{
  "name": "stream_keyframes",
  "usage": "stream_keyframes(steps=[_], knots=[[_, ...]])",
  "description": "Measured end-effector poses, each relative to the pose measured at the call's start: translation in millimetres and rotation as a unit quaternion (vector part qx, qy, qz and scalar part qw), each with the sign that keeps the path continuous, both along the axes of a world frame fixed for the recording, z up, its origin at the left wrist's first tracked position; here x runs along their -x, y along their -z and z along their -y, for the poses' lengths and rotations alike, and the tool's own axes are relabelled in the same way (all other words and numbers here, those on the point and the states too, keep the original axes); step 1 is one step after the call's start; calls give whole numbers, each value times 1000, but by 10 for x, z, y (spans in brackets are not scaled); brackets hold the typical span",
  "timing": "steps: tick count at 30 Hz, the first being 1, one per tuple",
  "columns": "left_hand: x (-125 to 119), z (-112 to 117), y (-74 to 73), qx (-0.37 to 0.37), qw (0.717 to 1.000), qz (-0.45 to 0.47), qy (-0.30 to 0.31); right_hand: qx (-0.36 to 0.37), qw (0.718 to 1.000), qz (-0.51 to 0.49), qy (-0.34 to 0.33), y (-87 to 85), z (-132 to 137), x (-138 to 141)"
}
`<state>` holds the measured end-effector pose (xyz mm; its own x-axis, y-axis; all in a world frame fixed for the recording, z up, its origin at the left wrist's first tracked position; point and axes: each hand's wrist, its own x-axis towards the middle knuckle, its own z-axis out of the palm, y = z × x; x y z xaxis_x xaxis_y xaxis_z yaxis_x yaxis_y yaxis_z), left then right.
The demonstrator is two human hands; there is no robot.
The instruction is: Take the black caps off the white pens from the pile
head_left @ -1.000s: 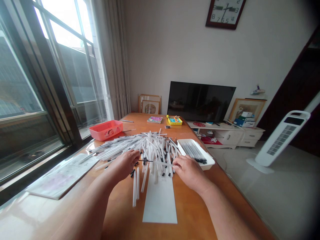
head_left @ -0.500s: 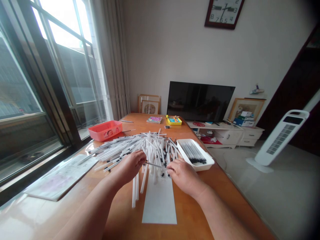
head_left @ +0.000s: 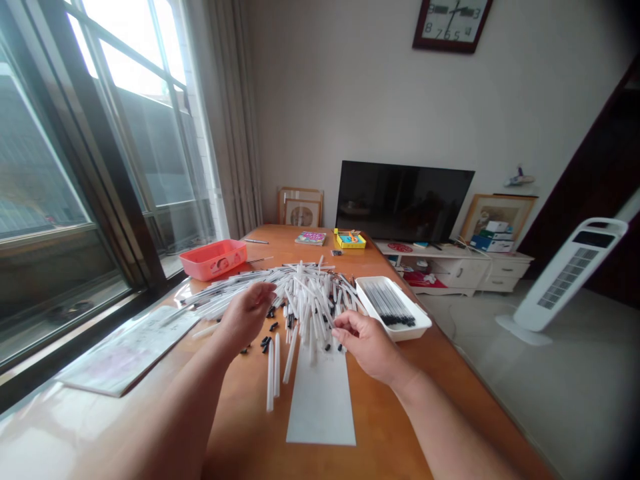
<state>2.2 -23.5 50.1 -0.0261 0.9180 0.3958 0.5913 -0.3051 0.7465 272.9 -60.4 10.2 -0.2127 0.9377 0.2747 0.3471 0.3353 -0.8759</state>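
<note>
My left hand is closed over the left part of a heap of translucent white pen tubes, its fingertips together; whatever is in them cannot be made out. Right of the heap, my right hand has its thumb and fingers curled into a pinch, and any small thing there is hidden. Small black pen caps lie on the table below my left hand. Several loose tubes point toward me. A white tray beside my right hand holds a row of clear pens with black ends.
A white sheet lies in front of the heap on the wooden table. At left are a red plastic box and a flat booklet. Farther back sit a yellow box and a purple book.
My hands have moved apart, the left one going left and up. The thin pen-like rod that stretched between them no longer shows. More black caps are visible beneath my left hand.
</note>
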Motion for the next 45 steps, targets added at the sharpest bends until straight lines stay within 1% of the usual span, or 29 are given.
stream_keyframes(steps=[4, 6, 8, 10, 12, 14, 17, 20, 23, 25, 27, 29, 31, 32, 34, 37, 41, 45], knots=[[82, -58, 85, 34, 999, -26, -18, 16, 998, -67, -14, -18, -4, 8], [121, -100, 164, 58, 996, -65, -23, 10, 997, -72, -12, -18, -8, 6], [144, -148, 254, 84, 988, -126, -26, 4, 998, -62, -8, -9, -16, 3], [144, -190, 336, 92, 983, -158, -21, 2, 999, -52, -7, 1, -21, 1], [125, -213, 396, 75, 976, -206, -3, 3, 999, -52, -7, 1, -21, 0], [100, -214, 429, 52, 962, -267, 8, 1, 998, -55, -3, -11, -15, -1], [67, -190, 450, 45, 941, -334, -10, -1, 998, -56, 0, -33, -4, -2], [55, -184, 467, 52, 930, -363, -28, 2, 999, -54, -1, -43, 2, 1], [53, -211, 476, 36, 931, -361, -33, 13, 998, -58, -9, -46, 7, 10], [40, -228, 462, 15, 943, -331, -31, 24, 997, -71, -16, -58, 17, 14], [4, -226, 424, 3, 964, -264, -18, 44, 994, -97, -24, -86, 36, 12], [-56, -191, 362, 8, 987, -160, 13, 75, 988, -129, -40, -131, 64, 3], [-131, -126, 280, 24, 998, -35, 57, 104, 979, -162, -65, -180, 93, -6], [-167, -88, 235, 33, 996, 25, 80, 113, 975, -173, -75, -199, 105, -8], [-227, -11, 148, 64, 980, 142, 122, 117, 974, -174, -82, -212, 119, -2], [-262, 66, 53, 108, 946, 255, 165, 101, 984, -132, -67, -163, 113, 32], [-255, 88, 11, 148, 914, 328, 189, 49, 997, -43, -44, -69, 98, 69], [-269, 98, -6, 159, 902, 354, 187, 20, 999, 22, -22, -61, 111, 70]])
